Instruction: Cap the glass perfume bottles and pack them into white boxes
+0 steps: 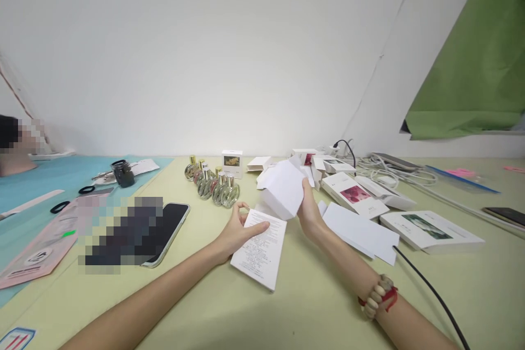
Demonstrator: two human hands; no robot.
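Observation:
Between thumb and fingers my left hand (pixel 240 231) grips a flat white box (pixel 261 254) with printed text on its face, tilted over the table. My right hand (pixel 309 209) is closed around the side of a folded white cardboard piece (pixel 284 188), plain on the side facing me. The two pieces are close together, and I cannot tell if they touch. Beyond my left hand stand several round glass perfume bottles (pixel 229 191) with gold and silver caps. A small white box with a picture (pixel 232 164) stands upright behind them.
Flattened picture boxes (pixel 355 195) and white card sheets (pixel 356 229) lie to the right, near tangled cables (pixel 385 172). A black cable (pixel 430 292) crosses the right front. On the left are a phone (pixel 170 229), a dark jar (pixel 123 174) and a pink packet (pixel 45 240).

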